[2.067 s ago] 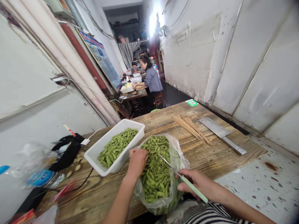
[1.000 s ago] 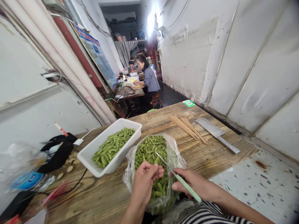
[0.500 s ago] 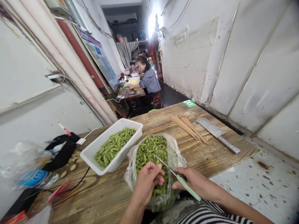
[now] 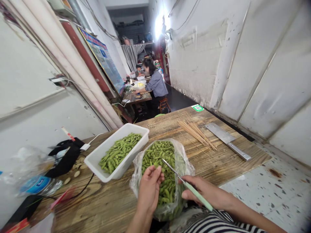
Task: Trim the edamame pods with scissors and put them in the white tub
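Table (image 4: pixel 97 207): beneath both hands.
Tub (image 4: pixel 96 161): left of the left hand, part-filled.
Bag (image 4: pixel 182 161): between the hands, holding pods (image 4: pixel 167 194).
Right hand (image 4: pixel 204 192): closed around scissors (image 4: pixel 196 194).
Left hand (image 4: pixel 149 187): earlier among pods, now beside the blades, fingertips curled together; catch unclear.

Two near hands (image 4: pixel 149 187), one green-handled tool (image 4: pixel 199 196), one pod bag (image 4: pixel 180 161), one cleaver (image 4: pixel 225 137)
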`<state>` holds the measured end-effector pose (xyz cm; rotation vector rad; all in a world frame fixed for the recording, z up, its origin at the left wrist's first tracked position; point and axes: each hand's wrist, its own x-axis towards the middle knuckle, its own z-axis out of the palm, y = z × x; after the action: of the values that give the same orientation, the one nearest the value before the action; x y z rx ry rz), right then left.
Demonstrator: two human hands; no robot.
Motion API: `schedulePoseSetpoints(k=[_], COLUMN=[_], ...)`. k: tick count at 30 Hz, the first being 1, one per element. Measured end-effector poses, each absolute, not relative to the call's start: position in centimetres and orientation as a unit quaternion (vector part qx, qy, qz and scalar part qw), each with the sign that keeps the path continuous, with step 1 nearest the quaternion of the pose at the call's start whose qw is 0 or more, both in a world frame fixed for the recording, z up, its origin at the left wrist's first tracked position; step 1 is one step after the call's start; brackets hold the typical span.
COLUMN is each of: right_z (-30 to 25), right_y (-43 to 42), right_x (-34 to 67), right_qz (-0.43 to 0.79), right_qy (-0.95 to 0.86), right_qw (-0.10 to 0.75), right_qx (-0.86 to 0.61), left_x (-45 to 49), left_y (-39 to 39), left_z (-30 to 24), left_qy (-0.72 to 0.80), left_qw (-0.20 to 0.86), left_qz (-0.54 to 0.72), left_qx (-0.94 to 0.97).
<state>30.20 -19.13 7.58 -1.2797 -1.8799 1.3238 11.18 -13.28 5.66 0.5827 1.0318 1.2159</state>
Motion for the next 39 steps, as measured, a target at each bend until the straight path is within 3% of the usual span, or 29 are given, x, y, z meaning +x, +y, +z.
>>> schedulePoseSetpoints(k=[19,24,27,30,32,33,36,39], right_z=[7.0,6.1,5.6,5.3,5.1,5.1,4.8,4.7], right_y=[-18.9,-18.8,-18.7,-18.7,-18.8,-18.8,-18.7,-18.7], right_x=[29.9,29.5,29.9,30.4,30.6,30.6,30.4,30.4], right_qz=[0.511,0.57,0.599,0.606,0.606,0.607,0.61,0.613], right_qy=[-0.668,-0.606,-0.572,-0.557,-0.554,-0.553,-0.544,-0.524], right_qw=[0.273,0.282,0.284,0.301,0.312,0.317,0.334,0.355], right_qx=[-0.468,-0.479,-0.483,-0.482,-0.478,-0.476,-0.47,-0.472], left_x=[12.1,11.7,9.0,4.1,1.4,0.7,2.0,6.9], left_y=[-13.8,-13.6,-11.5,-7.7,-5.4,-4.6,-4.3,-6.1], left_z=[5.8,5.4,6.2,8.2,9.4,9.7,9.1,6.8], left_qy=[0.465,0.482,0.526,0.604,0.661,0.67,0.62,0.5], left_qw=[0.629,0.614,0.502,0.254,0.062,0.017,-0.026,0.106], left_qz=[0.561,0.544,0.579,0.583,0.498,0.434,0.347,0.334], left_qx=[0.271,0.308,0.369,0.48,0.558,0.602,0.703,0.792])
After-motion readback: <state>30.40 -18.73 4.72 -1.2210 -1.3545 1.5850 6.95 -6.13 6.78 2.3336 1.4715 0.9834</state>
